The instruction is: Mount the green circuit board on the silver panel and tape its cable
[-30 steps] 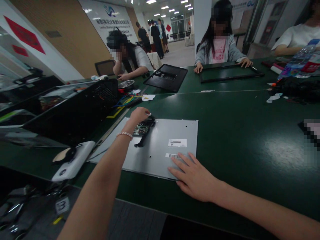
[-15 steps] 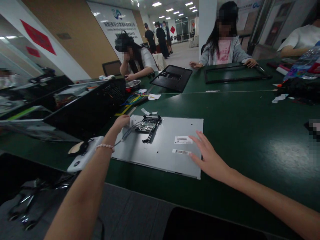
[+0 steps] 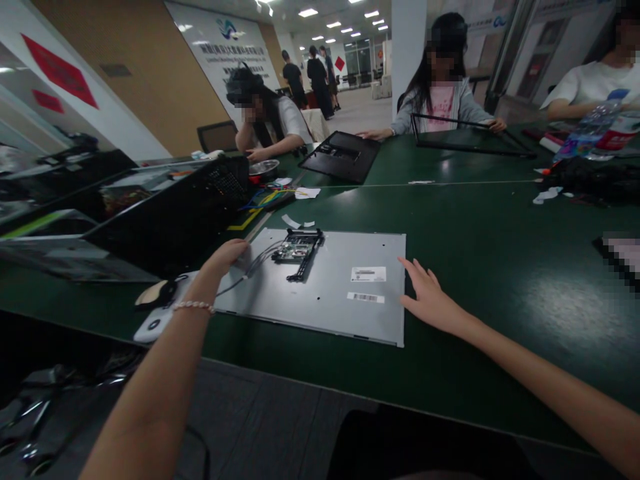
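A flat silver LCD panel (image 3: 340,253) lies back side up on the green table in front of me, with two white labels on its right half. Attached near its upper left is a green circuit board (image 3: 295,251) in a black bracket, and grey cables (image 3: 257,260) run from it toward the left edge. My left hand (image 3: 226,259) is closed at the panel's left edge, its fingertips partly hidden. At the right edge is my right hand (image 3: 427,299), open, thumb and fingers apart, fingertips at the rim.
A large black screen (image 3: 175,220) leans at the left, behind a white device (image 3: 155,323) near my left forearm. Paper scraps (image 3: 300,222) and coloured wires (image 3: 273,199) lie beyond the panel. Across the table, a person holds a black frame (image 3: 470,150) near a black cover (image 3: 345,157).
My right hand has drawn back from over the labels to the panel's right edge. My left hand has slid down the left edge. The person opposite has tilted the black frame up.
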### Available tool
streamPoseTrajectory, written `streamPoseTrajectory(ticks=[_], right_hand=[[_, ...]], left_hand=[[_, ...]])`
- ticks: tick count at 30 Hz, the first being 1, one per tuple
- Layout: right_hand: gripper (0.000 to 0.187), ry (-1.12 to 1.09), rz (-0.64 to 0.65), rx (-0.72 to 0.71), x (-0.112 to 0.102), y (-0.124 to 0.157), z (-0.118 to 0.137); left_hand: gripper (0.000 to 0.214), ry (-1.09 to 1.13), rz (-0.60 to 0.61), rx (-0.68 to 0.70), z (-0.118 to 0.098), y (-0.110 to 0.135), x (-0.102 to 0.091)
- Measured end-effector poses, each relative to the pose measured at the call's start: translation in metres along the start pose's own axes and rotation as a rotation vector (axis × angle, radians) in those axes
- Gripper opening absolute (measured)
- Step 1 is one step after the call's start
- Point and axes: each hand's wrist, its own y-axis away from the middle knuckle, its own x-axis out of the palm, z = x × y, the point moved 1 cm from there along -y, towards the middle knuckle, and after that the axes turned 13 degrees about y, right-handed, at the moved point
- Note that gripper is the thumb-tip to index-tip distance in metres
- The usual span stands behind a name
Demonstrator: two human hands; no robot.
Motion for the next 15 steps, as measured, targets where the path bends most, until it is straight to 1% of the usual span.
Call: streamPoseTrajectory(ticks=[3,6,11,15], right_hand=[[0.081,-0.036,-0.008,0.015,0.0045,-0.0028,0.0066],[0.081,-0.085,-0.027,0.048,0.0070,-0.0056,0.0086],[0.080,-0.204,-0.033,0.077,0.0039,-0.0076,0.0083],[0.077,-0.280,-0.048,0.091,0.0003,-0.0058,0.0116]], left_hand=[[0.055,0.099,-0.113,-0.135,0.0054,-0.0036,0.0018],[0.041,0.185,-0.169,-0.211,0.0067,-0.0042,0.0038],[0.037,0.306,-0.233,-0.274,0.0037,-0.0035,0.0024],[0.037,0.371,-0.261,-0.278,0.0018,-0.0067,-0.0012]])
